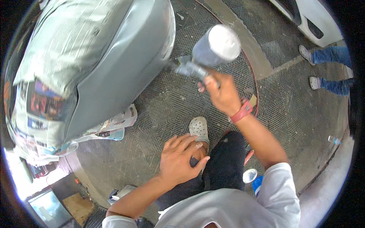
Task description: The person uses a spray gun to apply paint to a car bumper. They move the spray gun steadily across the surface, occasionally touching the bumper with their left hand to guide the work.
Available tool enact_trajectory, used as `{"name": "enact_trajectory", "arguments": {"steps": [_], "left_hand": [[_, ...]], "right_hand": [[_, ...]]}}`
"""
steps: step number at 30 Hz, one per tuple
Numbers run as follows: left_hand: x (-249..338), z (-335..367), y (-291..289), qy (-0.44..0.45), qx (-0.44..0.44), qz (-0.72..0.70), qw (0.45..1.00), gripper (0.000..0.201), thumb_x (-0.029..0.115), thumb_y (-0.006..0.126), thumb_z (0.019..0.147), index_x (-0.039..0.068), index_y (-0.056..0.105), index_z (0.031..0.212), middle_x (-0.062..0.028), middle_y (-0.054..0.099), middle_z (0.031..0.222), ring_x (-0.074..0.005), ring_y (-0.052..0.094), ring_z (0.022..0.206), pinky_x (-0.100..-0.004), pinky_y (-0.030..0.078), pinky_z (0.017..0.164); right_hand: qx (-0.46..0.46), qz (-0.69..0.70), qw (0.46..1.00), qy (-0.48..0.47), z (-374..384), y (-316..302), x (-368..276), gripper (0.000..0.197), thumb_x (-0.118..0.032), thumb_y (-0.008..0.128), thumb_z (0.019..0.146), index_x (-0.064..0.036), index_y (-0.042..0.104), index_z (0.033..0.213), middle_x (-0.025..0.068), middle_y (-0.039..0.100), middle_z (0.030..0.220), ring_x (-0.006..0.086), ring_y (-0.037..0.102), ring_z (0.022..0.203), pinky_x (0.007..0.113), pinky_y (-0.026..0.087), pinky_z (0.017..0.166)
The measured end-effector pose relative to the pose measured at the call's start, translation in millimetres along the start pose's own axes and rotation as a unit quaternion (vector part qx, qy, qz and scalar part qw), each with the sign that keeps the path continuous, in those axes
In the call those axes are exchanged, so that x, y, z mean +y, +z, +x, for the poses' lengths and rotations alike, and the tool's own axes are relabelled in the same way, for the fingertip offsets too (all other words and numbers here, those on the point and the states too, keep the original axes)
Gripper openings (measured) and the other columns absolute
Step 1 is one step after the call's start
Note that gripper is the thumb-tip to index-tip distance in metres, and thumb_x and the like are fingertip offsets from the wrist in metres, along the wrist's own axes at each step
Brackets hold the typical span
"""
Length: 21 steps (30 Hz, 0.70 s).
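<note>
My right hand [222,93] is wrapped round the grip of a spray gun [197,70], blurred by motion. A large cup with a white lid [224,42] sits on the gun. The nozzle end points left, toward a smooth grey car body panel [118,72], with a gap between them. Newspaper [42,102] and a pale wrinkled cover [76,34] mask the area beside the panel. My left hand [182,159] lies on my bent knee with its fingers spread and nothing in it.
A thin red hose [251,64] curves across the ridged dark floor [163,98]. Another person's jeans-clad legs [330,57] stand at the right, below a white bumper [323,22]. A clear bottle [334,140] lies at the right; a round white lid [249,175] is near my right side.
</note>
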<state>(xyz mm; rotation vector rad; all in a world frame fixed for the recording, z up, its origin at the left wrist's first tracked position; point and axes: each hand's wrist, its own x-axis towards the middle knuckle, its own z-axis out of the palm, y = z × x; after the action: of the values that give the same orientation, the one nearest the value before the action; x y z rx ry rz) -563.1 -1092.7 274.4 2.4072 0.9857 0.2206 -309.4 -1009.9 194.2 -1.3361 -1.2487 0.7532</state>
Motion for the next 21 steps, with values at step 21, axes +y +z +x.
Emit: {"name": "enact_trajectory", "arguments": {"steps": [21], "left_hand": [[59.3,47.8,-14.8,-0.264,-0.341,-0.074,0.899,0.065,0.055,0.079,0.089,0.012,0.074,0.137,-0.0257,0.064,0.15,-0.0464,0.056,0.145,-0.0595,0.044,0.122]], "right_hand": [[0.077,0.013,0.925,0.373,141.9,8.4,-71.4,0.049,-0.038,0.06,0.113,0.0057,0.074,0.129,0.028,0.079,0.092,0.0387,0.081,0.085,0.048,0.061,0.078]]}}
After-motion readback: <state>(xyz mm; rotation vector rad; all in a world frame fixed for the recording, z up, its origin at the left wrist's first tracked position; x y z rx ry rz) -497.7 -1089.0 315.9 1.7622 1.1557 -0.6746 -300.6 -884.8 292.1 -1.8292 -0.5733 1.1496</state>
